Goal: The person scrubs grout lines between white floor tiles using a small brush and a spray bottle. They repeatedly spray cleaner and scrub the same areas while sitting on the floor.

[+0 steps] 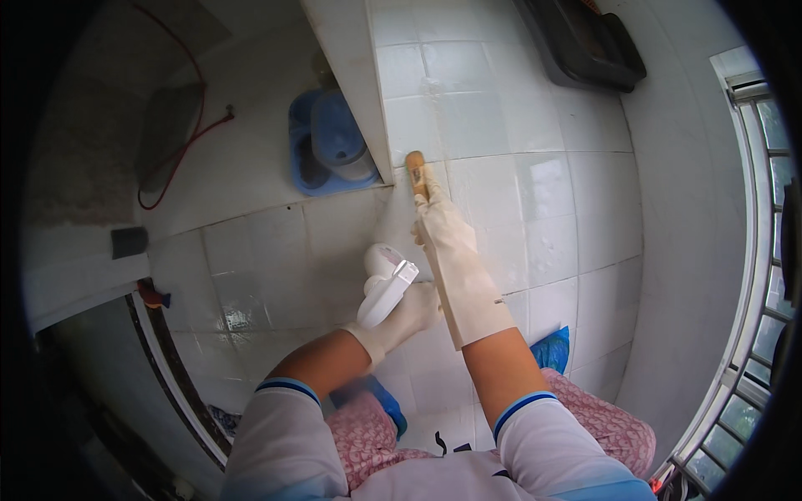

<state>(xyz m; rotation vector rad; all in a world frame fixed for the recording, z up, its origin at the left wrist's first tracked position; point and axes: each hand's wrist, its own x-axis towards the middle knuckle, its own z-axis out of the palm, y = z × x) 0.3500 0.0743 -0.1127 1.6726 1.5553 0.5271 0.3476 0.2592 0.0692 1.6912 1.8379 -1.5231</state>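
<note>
My right hand [442, 210], in a long cream rubber glove, grips a wooden-backed brush [416, 170] against the white floor tiles [479, 181], close to the corner of a low partition. To its left and nearer my body, my left hand [410, 310], in a cream glove, is closed around a white spray bottle [387, 285] with a white trigger head. The fingers of the left hand are partly hidden. Wet patches shine on the tiles.
A low partition [357, 81] stands beside a blue plastic tray [304, 181] with a lidded container. A red hose [202, 94] lies at upper left, a black plastic litter-tray-like bin [583, 47] at upper right. A barred window [761, 275] lines the right; a door frame [178, 376] is at lower left.
</note>
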